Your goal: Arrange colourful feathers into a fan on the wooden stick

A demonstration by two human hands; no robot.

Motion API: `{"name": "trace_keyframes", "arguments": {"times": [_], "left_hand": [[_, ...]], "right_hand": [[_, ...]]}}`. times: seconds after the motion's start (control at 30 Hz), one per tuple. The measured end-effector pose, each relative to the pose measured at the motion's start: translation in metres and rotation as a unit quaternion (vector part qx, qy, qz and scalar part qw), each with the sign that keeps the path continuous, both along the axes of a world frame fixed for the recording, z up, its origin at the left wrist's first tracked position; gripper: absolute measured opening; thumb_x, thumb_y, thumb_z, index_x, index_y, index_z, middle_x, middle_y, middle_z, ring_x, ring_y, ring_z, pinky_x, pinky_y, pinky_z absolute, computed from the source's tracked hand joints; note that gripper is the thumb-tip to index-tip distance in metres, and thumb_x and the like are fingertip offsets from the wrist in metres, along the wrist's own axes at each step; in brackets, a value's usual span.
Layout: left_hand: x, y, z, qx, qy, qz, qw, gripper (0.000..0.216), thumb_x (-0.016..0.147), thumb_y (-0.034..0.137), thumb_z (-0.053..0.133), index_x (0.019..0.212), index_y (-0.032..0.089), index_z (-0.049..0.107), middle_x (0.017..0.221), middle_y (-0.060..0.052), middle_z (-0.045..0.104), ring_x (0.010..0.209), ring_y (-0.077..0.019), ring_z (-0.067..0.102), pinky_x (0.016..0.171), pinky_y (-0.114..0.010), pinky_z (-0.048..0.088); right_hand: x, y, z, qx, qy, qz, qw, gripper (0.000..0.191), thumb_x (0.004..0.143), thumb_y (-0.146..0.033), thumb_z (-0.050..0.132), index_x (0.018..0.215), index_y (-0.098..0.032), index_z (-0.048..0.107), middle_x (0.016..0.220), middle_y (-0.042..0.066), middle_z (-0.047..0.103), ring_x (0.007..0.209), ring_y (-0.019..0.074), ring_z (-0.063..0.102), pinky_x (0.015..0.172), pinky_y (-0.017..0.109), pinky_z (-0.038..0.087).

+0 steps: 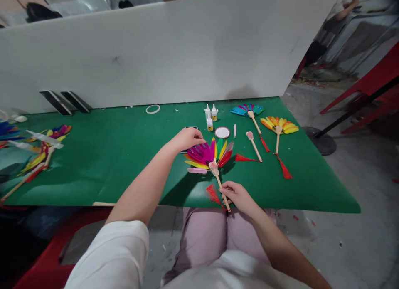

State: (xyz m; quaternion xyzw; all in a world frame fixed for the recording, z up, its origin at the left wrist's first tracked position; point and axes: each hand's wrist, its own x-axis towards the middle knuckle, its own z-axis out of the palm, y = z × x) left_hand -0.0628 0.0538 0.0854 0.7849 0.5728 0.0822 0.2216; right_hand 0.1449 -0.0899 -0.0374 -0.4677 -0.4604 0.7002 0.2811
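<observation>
A multicoloured feather fan (208,155) with a wooden handle and a red tassel lies near the front of the green table (124,156). My right hand (237,195) is closed round the lower end of its handle, by the tassel. My left hand (187,138) has its fingers pinched together on the pink feathers at the fan's upper left edge. A loose pink feather (197,170) lies just below the fan's left side.
Three small glue bottles (210,115), a round white lid (222,132), a bare stick with a red tassel (254,145), a blue fan (248,111) and a yellow-orange fan (279,127) lie further right. Feathers and fans (40,149) sit far left. A white board stands behind.
</observation>
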Motion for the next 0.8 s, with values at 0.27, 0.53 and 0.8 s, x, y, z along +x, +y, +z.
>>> {"name": "trace_keyframes", "arguments": {"times": [0.27,0.53,0.8], "left_hand": [[-0.006,0.005,-0.007,-0.020,0.014,0.037,0.999,0.024,0.072,0.037,0.053,0.073,0.016,0.067,0.070,-0.004,0.065,0.060,-0.0132,0.052,0.054,-0.023,0.033],[-0.004,0.007,-0.015,-0.043,-0.027,0.051,0.997,0.027,0.068,0.041,0.057,0.061,0.016,0.066,0.054,-0.002,0.059,0.049,-0.0112,0.047,0.048,-0.024,0.031],[-0.006,0.003,-0.016,-0.039,-0.075,0.045,0.995,0.032,0.066,0.045,0.059,0.060,0.014,0.066,0.050,-0.001,0.054,0.047,-0.0099,0.044,0.046,-0.024,0.029]], "right_hand": [[0.000,0.000,-0.002,0.008,0.006,-0.001,1.000,0.027,0.070,-0.043,0.058,0.074,-0.017,0.052,0.058,-0.004,0.051,0.049,0.0085,0.051,0.045,0.022,0.045],[0.001,-0.001,-0.004,-0.003,0.012,0.005,1.000,0.026,0.070,-0.042,0.059,0.075,-0.017,0.053,0.059,-0.004,0.052,0.050,0.0091,0.053,0.046,0.022,0.044],[0.003,0.000,-0.005,-0.002,-0.004,0.018,1.000,0.028,0.072,-0.043,0.058,0.076,-0.016,0.053,0.058,-0.003,0.051,0.050,0.0097,0.051,0.048,0.024,0.045]]}}
